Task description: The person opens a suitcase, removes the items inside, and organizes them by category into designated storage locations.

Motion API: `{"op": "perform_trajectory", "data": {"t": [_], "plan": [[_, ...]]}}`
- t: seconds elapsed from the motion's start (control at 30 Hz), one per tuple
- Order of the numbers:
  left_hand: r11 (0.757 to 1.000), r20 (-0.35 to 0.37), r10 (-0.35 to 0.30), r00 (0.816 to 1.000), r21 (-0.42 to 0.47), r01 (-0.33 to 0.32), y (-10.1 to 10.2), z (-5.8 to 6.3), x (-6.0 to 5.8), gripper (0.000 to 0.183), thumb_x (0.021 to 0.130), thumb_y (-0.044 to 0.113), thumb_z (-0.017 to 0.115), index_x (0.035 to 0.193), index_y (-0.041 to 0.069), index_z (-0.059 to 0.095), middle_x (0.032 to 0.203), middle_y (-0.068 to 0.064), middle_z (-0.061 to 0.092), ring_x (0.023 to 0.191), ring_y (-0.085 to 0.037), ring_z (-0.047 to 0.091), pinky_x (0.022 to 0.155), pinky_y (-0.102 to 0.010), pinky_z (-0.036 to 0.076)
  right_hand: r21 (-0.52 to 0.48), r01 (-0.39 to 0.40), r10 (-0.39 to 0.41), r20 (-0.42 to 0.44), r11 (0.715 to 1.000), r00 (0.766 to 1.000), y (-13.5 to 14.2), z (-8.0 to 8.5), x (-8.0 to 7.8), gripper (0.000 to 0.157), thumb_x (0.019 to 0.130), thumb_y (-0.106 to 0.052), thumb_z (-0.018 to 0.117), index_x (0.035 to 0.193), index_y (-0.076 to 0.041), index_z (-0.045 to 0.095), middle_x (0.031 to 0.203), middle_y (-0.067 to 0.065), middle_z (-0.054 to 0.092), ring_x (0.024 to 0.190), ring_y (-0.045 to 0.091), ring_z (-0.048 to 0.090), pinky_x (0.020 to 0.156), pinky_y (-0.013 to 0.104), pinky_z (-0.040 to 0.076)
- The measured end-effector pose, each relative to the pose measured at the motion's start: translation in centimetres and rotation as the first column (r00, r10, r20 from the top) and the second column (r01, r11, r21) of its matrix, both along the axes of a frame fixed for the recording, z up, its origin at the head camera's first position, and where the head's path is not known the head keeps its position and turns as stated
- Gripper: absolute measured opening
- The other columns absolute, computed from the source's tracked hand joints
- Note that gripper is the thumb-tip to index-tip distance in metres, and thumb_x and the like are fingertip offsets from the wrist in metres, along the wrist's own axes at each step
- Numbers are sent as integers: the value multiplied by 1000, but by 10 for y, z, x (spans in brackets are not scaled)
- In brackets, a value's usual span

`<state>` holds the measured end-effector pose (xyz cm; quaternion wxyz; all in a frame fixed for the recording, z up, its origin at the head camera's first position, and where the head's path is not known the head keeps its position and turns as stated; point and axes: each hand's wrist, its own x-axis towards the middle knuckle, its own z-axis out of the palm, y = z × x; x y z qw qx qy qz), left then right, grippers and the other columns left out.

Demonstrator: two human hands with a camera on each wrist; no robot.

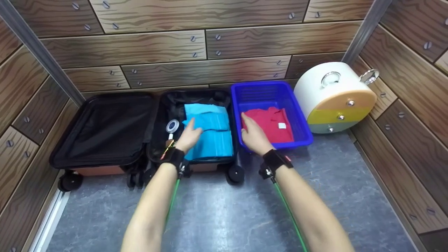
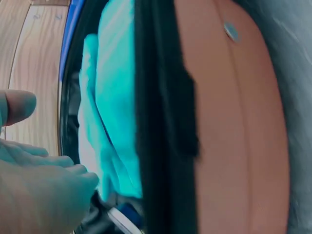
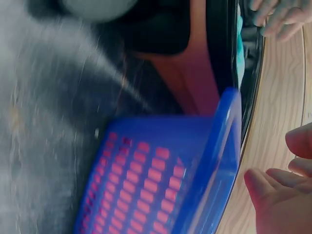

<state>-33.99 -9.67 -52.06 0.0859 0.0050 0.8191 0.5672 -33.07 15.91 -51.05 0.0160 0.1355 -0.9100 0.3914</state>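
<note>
In the head view my left hand (image 1: 189,135) is above the left side of folded bright-blue clothes (image 1: 217,143), which lie in the right half of an open suitcase (image 1: 169,101). Its fingers are extended and grip nothing; the left wrist view shows the thumb apart from them. My right hand (image 1: 256,137) hovers over the near left rim of a blue plastic basket (image 1: 304,138), holding nothing, fingers loosely bent in the right wrist view. Inside the basket lies a red garment (image 1: 267,122) with a white tag. Beside the blue clothes is a white-rimmed round object (image 1: 172,126) with a handle.
The suitcase's other half (image 1: 108,129), covered in black fabric, lies to the left. A round white cabinet (image 1: 315,87) with three coloured drawer fronts stands right of the basket. Wood-patterned walls (image 1: 168,73) enclose the grey floor (image 1: 217,213). Black wheels (image 1: 235,174) stick out in front.
</note>
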Motion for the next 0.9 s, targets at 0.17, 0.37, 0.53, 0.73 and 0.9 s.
{"op": "perform_trajectory", "data": {"t": [0.17, 0.37, 0.53, 0.73, 0.9], "plan": [[998, 72, 31, 997, -47, -28, -19, -7, 7, 73, 99, 11, 42, 161, -6, 6, 169, -21, 6, 156, -28, 6, 125, -39, 8, -124, -33, 41, 63, 992, 997, -21, -5, 9, 60, 102, -2, 48, 159, 2, 29, 155, 23, 42, 138, 36, 47, 115, 45, 38], [997, 192, 60, 980, -58, -49, -24, -13, 17, 77, 96, 10, 44, 160, -8, 5, 168, -23, 7, 155, -32, 8, 125, -42, 10, -202, -37, 76, 191, 979, 979, -45, -10, 17, 64, 103, -8, 50, 160, 2, 23, 165, 22, 23, 151, 35, 25, 122, 45, 25], [986, 230, 108, 967, -148, -75, -25, -15, 20, 75, 95, 14, 44, 158, -11, 12, 166, -26, 15, 153, -35, 16, 124, -44, 15, -204, 33, 30, 297, 978, 954, -62, -9, 18, 68, 103, -16, 52, 161, 2, 20, 168, 23, 10, 156, 33, 2, 125, 45, 7], [969, 230, 141, 963, -232, -86, -25, -17, 19, 72, 92, 14, 45, 154, -15, 22, 162, -29, 26, 147, -38, 29, 122, -45, 23, -182, 117, -34, 405, 976, 914, -81, -6, 19, 76, 101, -22, 55, 162, 2, 16, 167, 28, 1, 155, 37, -4, 125, 45, 5], [958, 255, 150, 955, -275, -77, -28, -21, 17, 69, 92, 8, 47, 152, -17, 25, 160, -30, 28, 145, -38, 32, 120, -45, 27, -120, 155, -94, 410, 981, 907, -86, -11, 19, 75, 99, -16, 57, 161, 1, 19, 165, 32, 5, 155, 39, 3, 124, 47, 13]]}}
